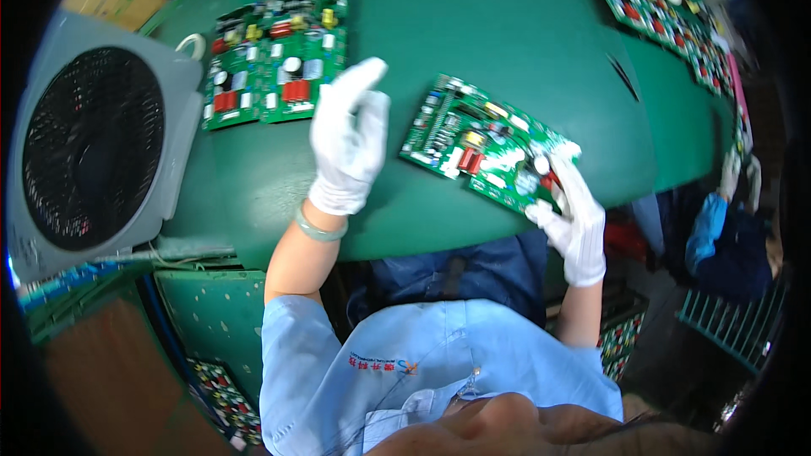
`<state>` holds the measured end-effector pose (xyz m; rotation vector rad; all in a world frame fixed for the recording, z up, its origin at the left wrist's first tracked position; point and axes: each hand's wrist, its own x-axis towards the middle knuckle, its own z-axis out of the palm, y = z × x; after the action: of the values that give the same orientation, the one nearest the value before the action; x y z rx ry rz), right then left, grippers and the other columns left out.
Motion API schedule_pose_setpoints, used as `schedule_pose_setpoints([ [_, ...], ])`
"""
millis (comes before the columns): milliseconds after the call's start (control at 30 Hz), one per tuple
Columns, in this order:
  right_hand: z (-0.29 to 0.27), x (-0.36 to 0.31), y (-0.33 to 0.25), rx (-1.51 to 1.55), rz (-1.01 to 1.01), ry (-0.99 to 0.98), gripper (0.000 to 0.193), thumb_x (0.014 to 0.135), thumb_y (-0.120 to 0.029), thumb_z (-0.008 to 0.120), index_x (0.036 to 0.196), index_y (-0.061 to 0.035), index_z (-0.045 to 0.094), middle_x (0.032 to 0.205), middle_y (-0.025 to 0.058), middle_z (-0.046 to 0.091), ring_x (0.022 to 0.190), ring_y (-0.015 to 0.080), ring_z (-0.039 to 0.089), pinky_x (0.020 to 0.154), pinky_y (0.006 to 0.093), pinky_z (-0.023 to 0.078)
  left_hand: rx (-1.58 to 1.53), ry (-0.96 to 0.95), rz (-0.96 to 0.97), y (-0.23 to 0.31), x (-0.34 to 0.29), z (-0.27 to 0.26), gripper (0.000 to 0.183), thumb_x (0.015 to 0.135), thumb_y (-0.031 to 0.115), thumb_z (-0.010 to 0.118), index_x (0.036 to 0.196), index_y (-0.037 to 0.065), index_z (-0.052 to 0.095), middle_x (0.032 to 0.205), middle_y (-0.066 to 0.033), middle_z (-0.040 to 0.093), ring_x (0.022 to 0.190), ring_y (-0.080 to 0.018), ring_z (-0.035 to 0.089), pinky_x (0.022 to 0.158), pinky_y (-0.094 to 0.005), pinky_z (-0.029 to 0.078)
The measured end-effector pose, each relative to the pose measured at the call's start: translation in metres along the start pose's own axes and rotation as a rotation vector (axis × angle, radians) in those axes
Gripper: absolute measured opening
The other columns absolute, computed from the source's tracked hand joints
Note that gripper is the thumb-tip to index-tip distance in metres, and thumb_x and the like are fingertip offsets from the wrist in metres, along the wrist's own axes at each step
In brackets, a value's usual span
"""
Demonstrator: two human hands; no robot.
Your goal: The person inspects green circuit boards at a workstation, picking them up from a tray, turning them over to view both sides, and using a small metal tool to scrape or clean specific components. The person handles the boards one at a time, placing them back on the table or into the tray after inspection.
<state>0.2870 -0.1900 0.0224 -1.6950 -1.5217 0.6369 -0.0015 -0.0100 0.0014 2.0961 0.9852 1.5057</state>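
My left hand [350, 137], in a white glove, is above the green table just right of two assembled circuit boards [263, 67]. Its fingers are stretched out, a gap shows between them, and nothing is in it. My right hand [576, 224], gloved the same way, grips the lower right end of another green circuit board [507, 171]. That board lies at a slant before me, crowded with red, yellow, white and black parts. The thumb is at its near edge, while the fingers reach over its right end.
A grey box fan [97, 135] stands at the left, with a tape roll [192, 45] beside it. Black tweezers [623, 77] lie on the green table [507, 17]. More circuit boards [650, 13] line the far right. There, a co-worker's gloved hands [739, 176] hold a board.
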Motion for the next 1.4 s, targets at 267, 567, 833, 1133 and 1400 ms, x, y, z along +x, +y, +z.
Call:
schedule_pose_setpoints([
  [267, 0.071, 0.000, -0.029, -0.191, -0.040, 0.190, 0.069, 0.087, -0.023, 0.085, 0.147, -0.0020, 0.056, 0.114, 0.0190, 0.075, 0.088, 0.0289, 0.074, 0.079, 0.0352, 0.058, 0.036, -0.441, 0.558, 0.041, -0.009, 0.026, 0.061, 0.088, 0.053, 0.068, 0.131, 0.010, 0.067, 0.129, -0.0131, 0.068, 0.116, -0.0363, 0.066, 0.104, -0.0493, 0.052],
  [567, 0.041, 0.025, 0.016, -0.161, 0.029, 0.291, 0.031, 0.095, -0.008, 0.073, 0.126, -0.0017, 0.071, 0.110, 0.0132, 0.078, 0.098, 0.0236, 0.076, 0.087, 0.0339, 0.058, 0.407, -0.695, 0.325, 0.032, -0.002, 0.025, 0.078, 0.074, 0.049, 0.084, 0.139, 0.013, 0.061, 0.144, -0.0138, 0.055, 0.140, -0.0366, 0.045, 0.119, -0.0553, 0.034],
  [833, 0.047, 0.033, 0.044, -0.396, -0.124, 0.421, 0.039, 0.086, -0.002, 0.078, 0.124, -0.0087, 0.071, 0.113, 0.0103, 0.076, 0.096, 0.0288, 0.075, 0.085, 0.0352, 0.060, 0.557, -0.502, 0.129, 0.026, 0.008, 0.053, 0.077, 0.073, 0.047, 0.086, 0.137, 0.013, 0.061, 0.143, -0.0144, 0.055, 0.142, -0.0374, 0.042, 0.118, -0.0553, 0.034],
  [1133, 0.043, 0.030, 0.045, -0.362, -0.219, 0.405, 0.043, 0.085, -0.003, 0.075, 0.128, -0.0073, 0.069, 0.117, 0.0106, 0.075, 0.101, 0.0302, 0.073, 0.087, 0.0372, 0.059, 0.839, -0.313, -0.003, 0.012, 0.011, 0.070, 0.077, 0.078, 0.051, 0.081, 0.140, 0.012, 0.060, 0.144, -0.0153, 0.054, 0.143, -0.0374, 0.040, 0.117, -0.0555, 0.034],
  [1400, 0.041, 0.027, 0.046, -0.327, -0.186, 0.372, 0.042, 0.085, -0.005, 0.076, 0.127, -0.0070, 0.070, 0.117, 0.0107, 0.075, 0.099, 0.0303, 0.073, 0.086, 0.0378, 0.059, 0.998, -0.353, -0.093, 0.022, 0.004, 0.084, 0.076, 0.083, 0.055, 0.077, 0.143, 0.012, 0.058, 0.148, -0.0159, 0.052, 0.147, -0.0362, 0.037, 0.113, -0.0550, 0.037],
])
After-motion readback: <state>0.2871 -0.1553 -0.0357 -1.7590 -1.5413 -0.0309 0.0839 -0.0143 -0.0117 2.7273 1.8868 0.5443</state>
